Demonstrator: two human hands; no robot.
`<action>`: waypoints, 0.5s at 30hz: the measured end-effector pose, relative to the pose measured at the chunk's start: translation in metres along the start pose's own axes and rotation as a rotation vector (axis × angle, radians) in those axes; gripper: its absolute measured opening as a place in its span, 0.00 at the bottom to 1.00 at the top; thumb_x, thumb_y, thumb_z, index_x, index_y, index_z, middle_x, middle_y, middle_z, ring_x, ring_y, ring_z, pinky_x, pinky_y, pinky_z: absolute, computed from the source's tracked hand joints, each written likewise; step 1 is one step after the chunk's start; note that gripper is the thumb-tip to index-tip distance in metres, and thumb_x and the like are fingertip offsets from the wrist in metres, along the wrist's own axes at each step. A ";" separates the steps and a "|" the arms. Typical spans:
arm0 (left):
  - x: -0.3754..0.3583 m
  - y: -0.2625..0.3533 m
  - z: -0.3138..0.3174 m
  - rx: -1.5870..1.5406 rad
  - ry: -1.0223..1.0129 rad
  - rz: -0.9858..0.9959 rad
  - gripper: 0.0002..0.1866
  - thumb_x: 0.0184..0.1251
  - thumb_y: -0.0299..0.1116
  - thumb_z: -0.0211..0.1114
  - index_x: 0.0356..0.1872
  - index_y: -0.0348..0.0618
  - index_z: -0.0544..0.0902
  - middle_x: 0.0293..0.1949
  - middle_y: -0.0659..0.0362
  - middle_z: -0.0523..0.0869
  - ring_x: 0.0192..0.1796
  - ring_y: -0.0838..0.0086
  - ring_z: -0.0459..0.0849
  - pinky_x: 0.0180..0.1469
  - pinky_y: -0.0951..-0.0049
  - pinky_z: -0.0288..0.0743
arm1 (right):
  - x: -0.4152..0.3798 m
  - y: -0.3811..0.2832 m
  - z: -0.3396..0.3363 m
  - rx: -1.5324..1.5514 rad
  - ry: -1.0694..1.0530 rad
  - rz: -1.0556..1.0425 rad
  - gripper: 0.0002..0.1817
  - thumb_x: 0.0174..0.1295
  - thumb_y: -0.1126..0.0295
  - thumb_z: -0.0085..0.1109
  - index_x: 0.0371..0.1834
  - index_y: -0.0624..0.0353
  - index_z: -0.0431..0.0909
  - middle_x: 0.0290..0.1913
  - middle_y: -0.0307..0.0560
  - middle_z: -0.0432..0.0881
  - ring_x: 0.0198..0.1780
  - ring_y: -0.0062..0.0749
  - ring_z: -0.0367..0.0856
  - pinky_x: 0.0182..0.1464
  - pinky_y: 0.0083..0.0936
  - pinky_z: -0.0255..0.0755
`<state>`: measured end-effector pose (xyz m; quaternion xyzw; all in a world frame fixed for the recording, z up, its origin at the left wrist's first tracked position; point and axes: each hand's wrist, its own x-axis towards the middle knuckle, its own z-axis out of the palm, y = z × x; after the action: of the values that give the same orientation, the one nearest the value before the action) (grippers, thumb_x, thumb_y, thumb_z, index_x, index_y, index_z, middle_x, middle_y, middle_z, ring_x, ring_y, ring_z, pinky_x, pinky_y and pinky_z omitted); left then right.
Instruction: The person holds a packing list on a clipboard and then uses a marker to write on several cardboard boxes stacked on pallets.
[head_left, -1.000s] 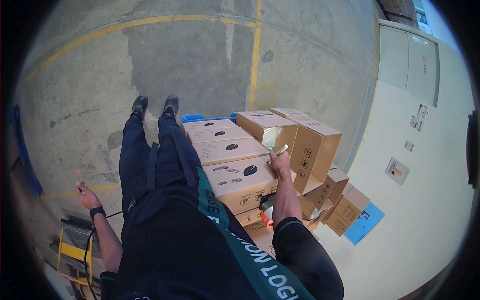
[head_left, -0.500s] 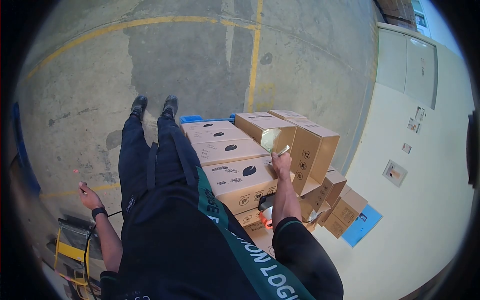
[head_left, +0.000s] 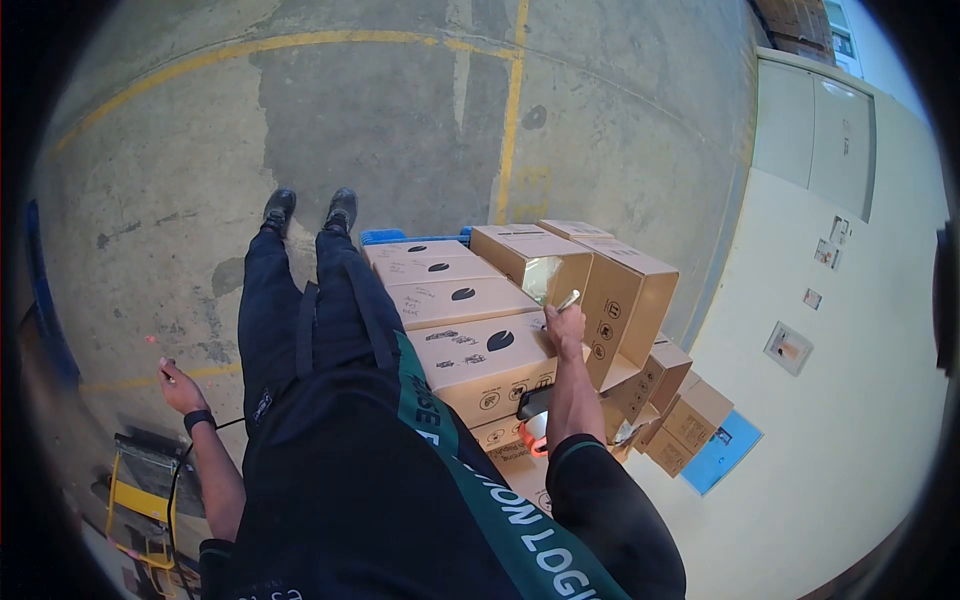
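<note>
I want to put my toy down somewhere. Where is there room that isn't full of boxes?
The concrete floor is bare ahead of the shoes, up to the yellow lines. A bare strip also lies between the boxes and the wall. It is crowded at the stack, where the right hand holds a pen.

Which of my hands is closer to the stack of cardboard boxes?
Right. The right hand holds a pen and rests on the stack of cardboard boxes; the left hand hangs apart, out over the concrete floor.
</note>
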<state>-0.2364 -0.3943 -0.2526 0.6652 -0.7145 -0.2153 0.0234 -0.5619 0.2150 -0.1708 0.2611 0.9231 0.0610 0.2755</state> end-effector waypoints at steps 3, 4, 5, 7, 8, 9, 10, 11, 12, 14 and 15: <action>-0.001 -0.004 0.005 -0.043 0.020 0.016 0.27 0.71 0.53 0.46 0.44 0.37 0.80 0.43 0.49 0.84 0.48 0.57 0.80 0.51 0.63 0.70 | -0.007 -0.003 -0.011 0.026 -0.061 -0.037 0.21 0.50 0.56 0.64 0.38 0.64 0.81 0.39 0.62 0.82 0.45 0.54 0.80 0.48 0.43 0.73; -0.001 -0.004 0.006 -0.038 0.020 0.012 0.27 0.71 0.53 0.46 0.45 0.37 0.80 0.43 0.49 0.84 0.48 0.58 0.80 0.51 0.63 0.70 | -0.010 -0.006 -0.012 0.008 -0.041 -0.041 0.22 0.50 0.56 0.64 0.38 0.65 0.81 0.39 0.62 0.82 0.45 0.54 0.80 0.48 0.43 0.73; 0.000 -0.001 0.006 -0.033 0.023 0.008 0.27 0.71 0.53 0.46 0.45 0.37 0.80 0.43 0.49 0.84 0.48 0.58 0.80 0.51 0.63 0.70 | -0.011 -0.009 -0.013 -0.008 -0.022 -0.047 0.22 0.50 0.56 0.63 0.38 0.65 0.81 0.39 0.63 0.82 0.45 0.54 0.80 0.48 0.43 0.73; 0.001 -0.001 0.006 -0.032 0.010 0.004 0.27 0.71 0.53 0.46 0.45 0.36 0.80 0.43 0.49 0.84 0.48 0.58 0.80 0.51 0.63 0.70 | -0.005 -0.002 -0.009 0.012 -0.020 -0.023 0.22 0.50 0.55 0.62 0.38 0.65 0.81 0.39 0.63 0.82 0.45 0.54 0.80 0.48 0.43 0.73; 0.001 0.000 0.007 -0.031 -0.003 -0.003 0.27 0.71 0.53 0.46 0.45 0.36 0.80 0.43 0.49 0.84 0.48 0.58 0.80 0.51 0.63 0.70 | -0.004 -0.001 -0.010 0.030 -0.017 -0.001 0.22 0.50 0.55 0.62 0.38 0.65 0.81 0.39 0.63 0.82 0.45 0.54 0.80 0.48 0.43 0.73; 0.001 0.001 0.008 -0.033 -0.004 -0.003 0.27 0.71 0.53 0.46 0.45 0.36 0.80 0.43 0.49 0.84 0.48 0.58 0.80 0.51 0.63 0.70 | -0.004 0.000 -0.010 0.030 -0.014 -0.001 0.22 0.50 0.55 0.62 0.38 0.65 0.81 0.39 0.63 0.82 0.45 0.54 0.80 0.48 0.43 0.73; 0.000 0.001 0.008 -0.047 -0.003 -0.012 0.27 0.71 0.53 0.46 0.45 0.36 0.79 0.44 0.49 0.84 0.49 0.58 0.80 0.51 0.63 0.70 | -0.005 0.001 -0.009 0.024 0.004 -0.009 0.22 0.50 0.55 0.61 0.38 0.65 0.81 0.39 0.63 0.82 0.45 0.55 0.80 0.48 0.43 0.73; 0.000 0.003 0.008 -0.060 -0.003 -0.021 0.27 0.71 0.53 0.46 0.46 0.35 0.79 0.44 0.48 0.84 0.49 0.58 0.80 0.52 0.64 0.70 | -0.006 0.000 -0.009 0.018 0.022 -0.017 0.22 0.50 0.55 0.60 0.37 0.65 0.81 0.39 0.63 0.82 0.45 0.55 0.80 0.48 0.43 0.73; 0.000 0.003 0.009 -0.061 -0.002 -0.022 0.27 0.71 0.53 0.46 0.46 0.35 0.79 0.44 0.48 0.84 0.49 0.58 0.80 0.52 0.64 0.70 | -0.006 -0.001 -0.010 0.017 0.023 -0.019 0.22 0.50 0.55 0.60 0.37 0.65 0.81 0.39 0.63 0.82 0.45 0.55 0.80 0.48 0.43 0.73; -0.001 0.005 0.008 -0.075 -0.003 -0.005 0.27 0.71 0.52 0.46 0.46 0.35 0.79 0.45 0.48 0.84 0.50 0.57 0.80 0.52 0.64 0.70 | -0.007 -0.003 -0.010 0.001 0.065 0.069 0.21 0.49 0.57 0.60 0.38 0.65 0.80 0.37 0.64 0.82 0.44 0.55 0.80 0.48 0.43 0.73; -0.002 0.008 0.008 -0.069 -0.003 -0.007 0.27 0.71 0.52 0.46 0.46 0.35 0.79 0.45 0.48 0.84 0.50 0.57 0.80 0.52 0.64 0.70 | -0.005 0.000 -0.007 -0.003 0.060 0.068 0.21 0.49 0.57 0.60 0.38 0.65 0.80 0.37 0.64 0.82 0.44 0.55 0.80 0.48 0.43 0.73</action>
<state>-0.2460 -0.3904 -0.2568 0.6663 -0.7043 -0.2409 0.0443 -0.5625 0.2127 -0.1627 0.2900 0.9215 0.0796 0.2459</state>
